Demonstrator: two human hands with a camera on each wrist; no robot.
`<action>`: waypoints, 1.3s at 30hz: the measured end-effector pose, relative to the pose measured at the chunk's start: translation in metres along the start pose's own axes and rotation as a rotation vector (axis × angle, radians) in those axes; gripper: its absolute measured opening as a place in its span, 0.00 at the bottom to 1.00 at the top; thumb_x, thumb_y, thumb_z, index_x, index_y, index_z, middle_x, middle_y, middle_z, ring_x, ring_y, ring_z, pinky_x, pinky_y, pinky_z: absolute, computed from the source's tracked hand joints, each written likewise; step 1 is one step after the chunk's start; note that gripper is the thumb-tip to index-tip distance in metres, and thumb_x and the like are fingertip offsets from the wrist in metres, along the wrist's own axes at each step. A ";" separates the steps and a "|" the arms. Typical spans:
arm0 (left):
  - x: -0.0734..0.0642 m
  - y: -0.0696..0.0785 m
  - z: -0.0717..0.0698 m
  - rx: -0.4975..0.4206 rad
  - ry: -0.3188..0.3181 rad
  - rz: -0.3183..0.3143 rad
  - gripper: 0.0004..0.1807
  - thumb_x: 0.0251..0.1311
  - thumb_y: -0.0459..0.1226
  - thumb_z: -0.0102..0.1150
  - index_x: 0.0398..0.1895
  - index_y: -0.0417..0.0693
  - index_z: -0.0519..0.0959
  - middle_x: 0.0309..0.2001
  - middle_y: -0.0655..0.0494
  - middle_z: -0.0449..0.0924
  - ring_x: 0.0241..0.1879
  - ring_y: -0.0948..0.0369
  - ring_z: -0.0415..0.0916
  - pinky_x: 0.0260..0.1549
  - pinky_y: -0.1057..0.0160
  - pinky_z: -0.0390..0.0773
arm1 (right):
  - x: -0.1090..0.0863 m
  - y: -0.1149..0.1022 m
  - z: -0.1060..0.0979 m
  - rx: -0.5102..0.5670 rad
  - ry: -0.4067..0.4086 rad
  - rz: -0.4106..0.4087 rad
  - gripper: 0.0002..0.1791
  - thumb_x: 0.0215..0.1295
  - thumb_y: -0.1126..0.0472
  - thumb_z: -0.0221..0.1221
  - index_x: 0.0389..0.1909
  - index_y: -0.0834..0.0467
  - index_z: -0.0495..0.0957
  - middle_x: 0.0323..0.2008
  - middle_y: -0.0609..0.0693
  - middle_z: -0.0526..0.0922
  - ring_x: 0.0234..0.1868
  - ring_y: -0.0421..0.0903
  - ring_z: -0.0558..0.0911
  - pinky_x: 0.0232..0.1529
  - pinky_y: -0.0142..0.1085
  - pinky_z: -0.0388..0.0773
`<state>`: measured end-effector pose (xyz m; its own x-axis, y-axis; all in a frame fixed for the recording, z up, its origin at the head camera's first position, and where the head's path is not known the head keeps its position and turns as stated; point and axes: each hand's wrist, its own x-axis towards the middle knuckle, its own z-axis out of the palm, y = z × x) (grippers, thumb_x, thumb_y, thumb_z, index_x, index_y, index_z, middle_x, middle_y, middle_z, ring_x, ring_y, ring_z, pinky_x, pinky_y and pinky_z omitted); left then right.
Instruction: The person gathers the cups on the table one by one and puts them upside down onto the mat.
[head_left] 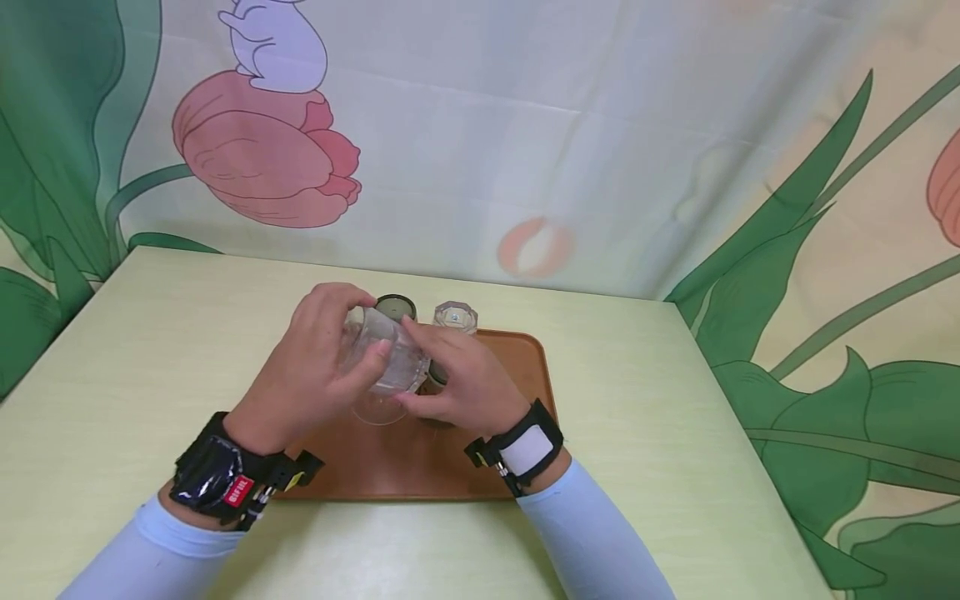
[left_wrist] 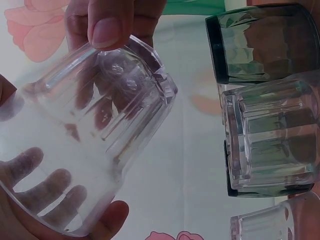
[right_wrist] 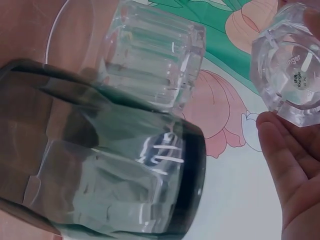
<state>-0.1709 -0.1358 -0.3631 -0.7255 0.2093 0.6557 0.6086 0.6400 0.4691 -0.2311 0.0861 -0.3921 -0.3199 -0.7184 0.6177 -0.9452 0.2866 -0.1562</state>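
A clear faceted tumbler [head_left: 393, 358] is held tilted in the air between both hands, over the tray. My left hand [head_left: 307, 375] grips its wall near the wide rim; in the left wrist view, fingers show through the clear side. My right hand [head_left: 472, 375] pinches the octagonal base end, its thumb pressing the edge. The right wrist view shows printed lettering and a small sticker on that tumbler's base [right_wrist: 295, 75]. Close below the hands stand a green tumbler [right_wrist: 125, 165] and another clear tumbler [right_wrist: 152, 55], partly hidden by the hands in the head view.
The brown tray [head_left: 420, 467] lies on a pale table [head_left: 637, 467]. At its back are a second green tumbler [head_left: 395, 308] and a clear octagonal tumbler [head_left: 455, 317]. A printed curtain [head_left: 480, 150] hangs behind the table.
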 end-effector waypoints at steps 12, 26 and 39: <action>-0.005 -0.003 -0.005 -0.052 -0.076 -0.027 0.27 0.69 0.44 0.54 0.66 0.40 0.64 0.63 0.44 0.65 0.63 0.51 0.61 0.55 0.45 0.74 | 0.000 -0.001 -0.001 0.017 0.009 0.037 0.47 0.53 0.50 0.74 0.70 0.65 0.67 0.59 0.55 0.82 0.58 0.45 0.81 0.57 0.31 0.79; -0.015 -0.037 -0.022 0.137 0.009 -0.191 0.26 0.65 0.40 0.58 0.63 0.37 0.71 0.58 0.40 0.74 0.53 0.47 0.73 0.45 0.43 0.81 | -0.001 0.001 -0.006 -0.016 -0.004 0.119 0.48 0.50 0.50 0.75 0.71 0.63 0.67 0.59 0.55 0.82 0.54 0.47 0.80 0.55 0.35 0.80; -0.038 -0.096 -0.016 0.366 -0.312 -0.425 0.34 0.66 0.46 0.57 0.68 0.32 0.66 0.60 0.27 0.70 0.56 0.32 0.70 0.53 0.31 0.73 | -0.001 0.004 -0.006 -0.002 0.002 0.158 0.48 0.50 0.50 0.75 0.72 0.61 0.67 0.60 0.55 0.81 0.56 0.47 0.80 0.55 0.36 0.80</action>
<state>-0.1970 -0.2171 -0.4237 -0.9722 0.0521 0.2281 0.1386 0.9139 0.3816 -0.2342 0.0919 -0.3894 -0.4644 -0.6631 0.5871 -0.8831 0.3968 -0.2504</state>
